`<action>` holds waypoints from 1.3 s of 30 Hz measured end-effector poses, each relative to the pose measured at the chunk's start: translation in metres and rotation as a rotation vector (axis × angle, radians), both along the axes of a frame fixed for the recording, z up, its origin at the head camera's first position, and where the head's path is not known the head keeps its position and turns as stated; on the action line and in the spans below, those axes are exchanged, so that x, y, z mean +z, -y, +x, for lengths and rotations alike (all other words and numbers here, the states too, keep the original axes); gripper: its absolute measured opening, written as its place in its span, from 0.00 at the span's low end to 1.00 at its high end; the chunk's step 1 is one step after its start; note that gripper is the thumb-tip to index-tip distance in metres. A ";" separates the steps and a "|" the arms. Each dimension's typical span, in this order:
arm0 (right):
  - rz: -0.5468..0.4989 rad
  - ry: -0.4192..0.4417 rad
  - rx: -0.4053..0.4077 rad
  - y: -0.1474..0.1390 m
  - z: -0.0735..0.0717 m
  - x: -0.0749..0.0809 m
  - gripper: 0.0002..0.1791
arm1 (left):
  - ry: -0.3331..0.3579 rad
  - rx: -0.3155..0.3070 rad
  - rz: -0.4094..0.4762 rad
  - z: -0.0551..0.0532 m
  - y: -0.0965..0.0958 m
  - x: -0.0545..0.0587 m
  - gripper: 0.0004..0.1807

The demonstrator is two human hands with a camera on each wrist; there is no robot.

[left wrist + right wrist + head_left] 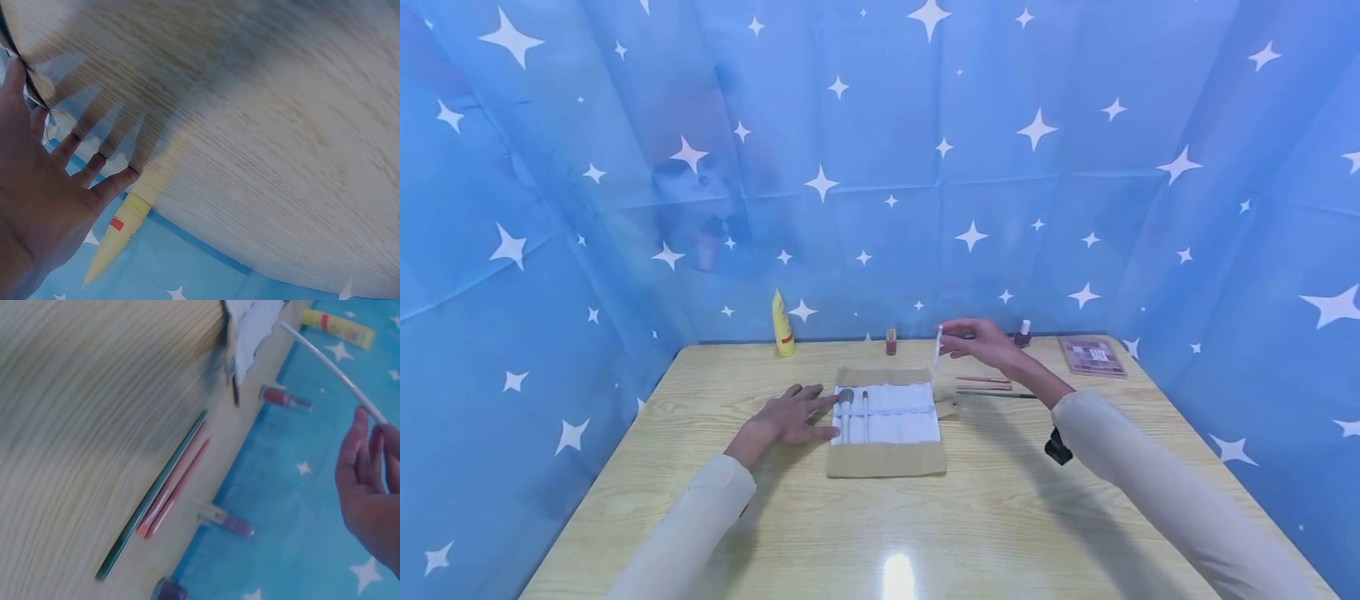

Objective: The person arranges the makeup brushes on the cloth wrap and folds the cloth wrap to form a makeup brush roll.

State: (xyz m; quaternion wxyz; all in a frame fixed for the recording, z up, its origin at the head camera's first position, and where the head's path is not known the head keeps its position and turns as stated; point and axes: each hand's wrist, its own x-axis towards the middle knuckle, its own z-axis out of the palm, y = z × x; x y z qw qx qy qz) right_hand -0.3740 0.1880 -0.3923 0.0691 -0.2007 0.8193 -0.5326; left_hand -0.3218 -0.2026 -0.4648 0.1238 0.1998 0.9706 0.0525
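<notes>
A beige fabric brush roll [886,461] lies unfolded on the table, its inner panel white. Tucked under its band at the left are makeup brushes, including a fluffy-headed one [846,412] and a thinner one [865,417]. My left hand [793,414] has its fingers spread at the roll's left edge, and the fingertips appear to touch it. Above the roll's far right corner, my right hand [981,342] pinches a slim white makeup brush [331,367] between thumb and fingers. Its lower end points down toward the roll; the upper end is partly hidden by the fingers.
Two pinkish pencil-like sticks [983,383] and a dark green one [996,395] lie right of the roll. Along the back stand a yellow tube [783,325], a small reddish bottle [891,342] and a dark polish bottle [1022,336]. A palette [1092,356] lies back right.
</notes>
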 end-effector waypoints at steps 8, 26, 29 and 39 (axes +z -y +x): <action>-0.001 -0.008 0.006 0.029 -0.010 -0.003 0.21 | -0.002 -0.006 -0.009 -0.003 -0.001 0.000 0.43; -0.062 0.019 0.028 0.079 -0.030 -0.016 0.19 | -0.001 -0.002 -0.017 -0.005 0.001 -0.004 0.43; -0.064 0.027 0.021 0.083 -0.033 -0.023 0.19 | -0.003 -0.007 -0.015 -0.006 0.001 -0.004 0.43; -0.076 0.043 0.018 0.093 -0.039 -0.039 0.19 | 0.012 0.008 -0.007 -0.007 0.001 -0.004 0.43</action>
